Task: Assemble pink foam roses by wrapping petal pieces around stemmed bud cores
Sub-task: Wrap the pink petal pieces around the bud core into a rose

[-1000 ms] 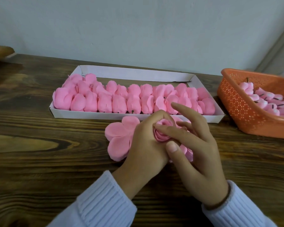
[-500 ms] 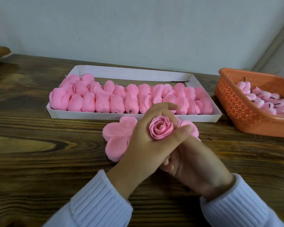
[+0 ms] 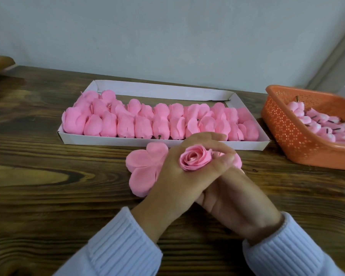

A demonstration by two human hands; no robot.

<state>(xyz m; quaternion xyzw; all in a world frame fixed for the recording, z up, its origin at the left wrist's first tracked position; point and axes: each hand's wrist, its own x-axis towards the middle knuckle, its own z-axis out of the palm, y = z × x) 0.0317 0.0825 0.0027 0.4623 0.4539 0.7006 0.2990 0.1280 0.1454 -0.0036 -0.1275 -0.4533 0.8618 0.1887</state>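
Centrally, hands stacked, left around rose.

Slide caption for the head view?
Left hand grips a pink rose over a petal piece; right hand beneath; tray behind, basket right.

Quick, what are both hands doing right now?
Left hand: closed around the rose.
Right hand: tucked under the left one, cannot tell.

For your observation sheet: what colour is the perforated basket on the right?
The basket is orange, seen best in the head view.
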